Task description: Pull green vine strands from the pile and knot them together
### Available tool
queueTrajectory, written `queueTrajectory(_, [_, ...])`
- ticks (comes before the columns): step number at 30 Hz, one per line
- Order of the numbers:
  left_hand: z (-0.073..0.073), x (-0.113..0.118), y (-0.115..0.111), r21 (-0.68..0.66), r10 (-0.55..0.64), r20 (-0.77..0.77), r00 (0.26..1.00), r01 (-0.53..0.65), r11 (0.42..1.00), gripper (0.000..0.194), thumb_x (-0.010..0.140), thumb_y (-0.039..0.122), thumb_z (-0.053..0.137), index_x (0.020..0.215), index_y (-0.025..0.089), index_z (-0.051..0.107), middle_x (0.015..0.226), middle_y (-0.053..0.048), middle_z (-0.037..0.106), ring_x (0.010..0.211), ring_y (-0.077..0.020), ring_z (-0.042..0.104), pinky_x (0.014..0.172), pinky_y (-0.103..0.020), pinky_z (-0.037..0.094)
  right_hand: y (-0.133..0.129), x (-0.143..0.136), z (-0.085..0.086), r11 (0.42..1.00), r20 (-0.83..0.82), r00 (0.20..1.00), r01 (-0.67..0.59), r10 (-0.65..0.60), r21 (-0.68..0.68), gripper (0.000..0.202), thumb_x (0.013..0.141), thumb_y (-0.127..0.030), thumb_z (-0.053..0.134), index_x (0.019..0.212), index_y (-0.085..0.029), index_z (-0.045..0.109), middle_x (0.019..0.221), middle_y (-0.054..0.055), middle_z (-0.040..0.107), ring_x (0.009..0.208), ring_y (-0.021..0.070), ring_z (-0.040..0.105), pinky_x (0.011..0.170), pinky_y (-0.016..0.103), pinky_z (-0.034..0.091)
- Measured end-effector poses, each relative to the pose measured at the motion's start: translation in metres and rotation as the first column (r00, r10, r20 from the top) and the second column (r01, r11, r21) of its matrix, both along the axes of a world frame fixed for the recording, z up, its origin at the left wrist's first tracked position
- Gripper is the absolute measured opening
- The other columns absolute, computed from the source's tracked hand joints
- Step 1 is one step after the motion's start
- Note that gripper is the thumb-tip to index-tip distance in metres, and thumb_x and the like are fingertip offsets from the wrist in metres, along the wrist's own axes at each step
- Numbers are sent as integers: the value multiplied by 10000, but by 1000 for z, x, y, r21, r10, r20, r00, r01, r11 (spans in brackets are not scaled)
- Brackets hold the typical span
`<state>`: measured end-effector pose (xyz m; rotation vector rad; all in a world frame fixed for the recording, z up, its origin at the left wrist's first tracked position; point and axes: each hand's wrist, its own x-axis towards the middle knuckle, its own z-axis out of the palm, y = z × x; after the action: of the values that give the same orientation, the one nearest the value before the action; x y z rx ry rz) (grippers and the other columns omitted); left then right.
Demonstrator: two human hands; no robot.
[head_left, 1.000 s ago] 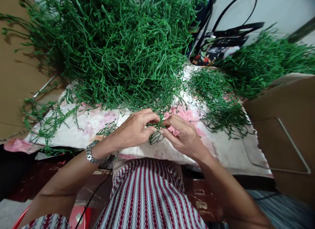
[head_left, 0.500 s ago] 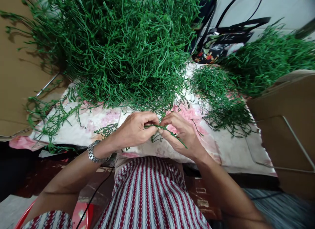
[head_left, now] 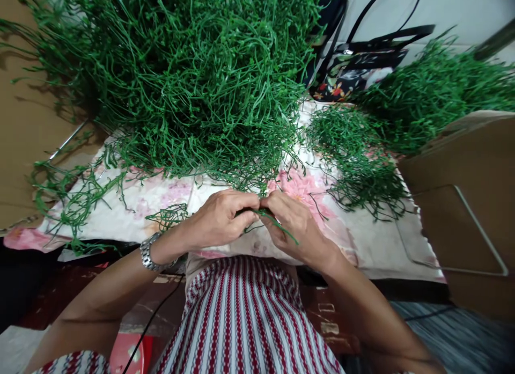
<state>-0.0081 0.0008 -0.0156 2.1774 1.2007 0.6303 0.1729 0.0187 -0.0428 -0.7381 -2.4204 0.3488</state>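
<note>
Close together over the front of the floral cloth, my two hands pinch thin green stems. My left hand, with a metal watch on its wrist, is closed on one end. Fingers of my right hand are closed on the same stems, and a green end slants down across its palm. The fingertips hide where the stems meet. Just beyond the hands lies a large heap of green stems. A small loose bundle rests beside my left wrist.
A smaller green pile lies to the right, with another heap behind it. Cardboard with a wire frame stands at the right, and more cardboard at the left. A flowered black bag is at the back.
The view has shifted slightly. My right fingers have curled in closer to my left fingertips, covering more of the stems between the hands.
</note>
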Motion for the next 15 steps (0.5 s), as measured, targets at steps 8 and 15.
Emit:
queueTrajectory(8, [17, -8, -36, -29, -554, -253, 793, 566, 824, 208, 580, -23, 400, 614, 181, 424, 584, 9, 512, 574, -136, 418, 569, -293, 287, -36, 20, 17, 900, 235, 871, -432, 432, -54, 101, 762, -135, 446, 676, -188, 447, 615, -29, 473, 487, 75, 339, 429, 239, 255])
queueTrajectory(15, [10, -12, -64, -35, -565, -104, 819, 565, 825, 148, 700, 68, 468, 646, 206, 458, 657, -6, 563, 630, -142, 482, 578, -260, 356, -48, 26, 31, 794, 254, 752, -586, 608, -164, 56, 715, -232, 592, 739, -194, 559, 699, -46, 544, 548, 65, 400, 431, 227, 298])
